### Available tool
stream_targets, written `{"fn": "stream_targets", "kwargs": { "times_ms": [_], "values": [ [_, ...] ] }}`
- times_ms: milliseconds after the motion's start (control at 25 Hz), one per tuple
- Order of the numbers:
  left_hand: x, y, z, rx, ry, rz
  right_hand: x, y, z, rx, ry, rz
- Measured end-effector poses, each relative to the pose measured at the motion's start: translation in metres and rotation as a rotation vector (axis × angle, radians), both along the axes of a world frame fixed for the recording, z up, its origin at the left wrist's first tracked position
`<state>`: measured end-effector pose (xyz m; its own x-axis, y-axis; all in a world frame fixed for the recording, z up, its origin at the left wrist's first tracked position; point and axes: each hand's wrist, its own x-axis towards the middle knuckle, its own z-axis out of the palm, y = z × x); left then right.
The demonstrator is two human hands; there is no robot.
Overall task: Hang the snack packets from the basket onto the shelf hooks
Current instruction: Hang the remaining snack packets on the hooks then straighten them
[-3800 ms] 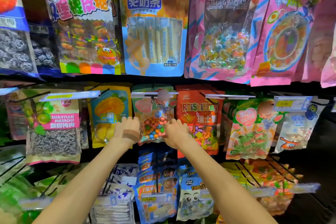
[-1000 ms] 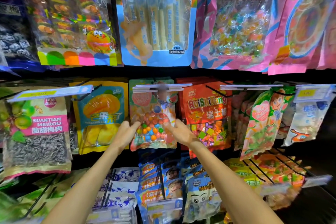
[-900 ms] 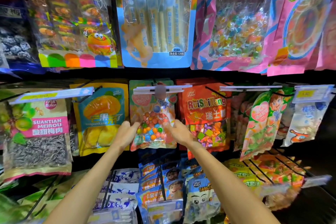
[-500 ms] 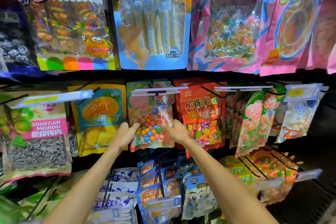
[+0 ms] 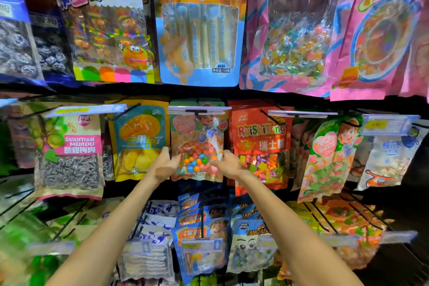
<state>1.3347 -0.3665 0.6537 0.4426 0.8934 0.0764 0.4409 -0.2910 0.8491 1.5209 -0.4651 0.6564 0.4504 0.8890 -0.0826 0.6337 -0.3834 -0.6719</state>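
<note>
Both bare hands reach up to the middle row of a hanging snack display. The left hand [image 5: 163,165] has its fingers spread only a little and lies against the left edge of a candy packet [image 5: 197,146] with a clear window full of round coloured sweets; the right hand [image 5: 228,162] meets the packet's right edge the same way, thumb toward the window. Whether either hand truly pinches the packet or merely steadies it with loosely open fingers, I cannot tell. The packet hangs in the centre of the middle row, its top tucked under a clear price-tag strip [image 5: 199,110] at the end of a black shelf hook [image 5: 196,112].

In that row five other packet fronts show: one green-and-pink plum packet [image 5: 69,146] at far left, one yellow mango packet [image 5: 139,139] just beside the left hand, one red RuiShiTang packet [image 5: 261,144] just beside the right hand, one green cartoon candy packet [image 5: 329,153] tilted further right, and one white packet [image 5: 390,160] at the end.

Above hang four large bags that read clearly: a multicoloured gummy bag [image 5: 104,21], a blue-and-orange milk-stick bag [image 5: 199,23] and two pink candy bags [image 5: 297,28] [image 5: 380,37]. Below the arms, blue and white small packets [image 5: 204,234] crowd the lower hooks, too many and too blurred to count.
</note>
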Motion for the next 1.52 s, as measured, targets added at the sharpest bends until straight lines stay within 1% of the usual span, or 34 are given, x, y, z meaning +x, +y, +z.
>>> {"fn": "stream_targets", "kwargs": {
  "times_ms": [120, 280, 360, 480, 560, 680, 800, 920, 1000, 1160, 1240, 1520],
  "values": [
    [-0.001, -0.012, 0.001, 0.038, 0.040, 0.019, -0.002, -0.011, 0.008, -0.009, -0.062, 0.049],
    [-0.008, -0.018, 0.003, 0.107, 0.138, 0.028, -0.001, -0.021, 0.012, -0.034, -0.134, 0.081],
    [-0.012, -0.019, 0.005, 0.203, 0.238, 0.037, -0.001, -0.026, 0.013, -0.036, -0.190, 0.106],
    [-0.015, -0.027, 0.010, 0.391, 0.450, 0.070, -0.001, -0.038, 0.018, -0.044, -0.378, 0.146],
    [-0.017, -0.035, 0.014, 0.478, 0.618, 0.085, -0.001, -0.045, 0.020, -0.060, -0.500, 0.176],
    [-0.015, -0.047, 0.019, 0.526, 0.840, 0.060, -0.004, -0.058, 0.025, -0.105, -0.632, 0.189],
    [-0.008, -0.066, 0.025, 0.491, 0.944, 0.024, -0.004, -0.074, 0.029, -0.126, -0.727, 0.185],
    [0.001, -0.085, 0.028, 0.505, 0.971, 0.008, -0.001, -0.093, 0.028, -0.121, -0.803, 0.190],
    [0.007, -0.097, 0.028, 0.527, 0.953, 0.004, 0.003, -0.108, 0.027, -0.102, -0.791, 0.177],
    [0.023, -0.124, 0.029, 0.634, 0.925, -0.020, 0.017, -0.137, 0.027, -0.084, -0.863, 0.160],
    [0.033, -0.135, 0.028, 0.672, 0.912, -0.014, 0.026, -0.151, 0.030, -0.091, -0.867, 0.157],
    [0.062, -0.147, 0.037, 0.675, 0.895, -0.022, 0.052, -0.162, 0.035, -0.070, -0.866, 0.120]
  ]
}}
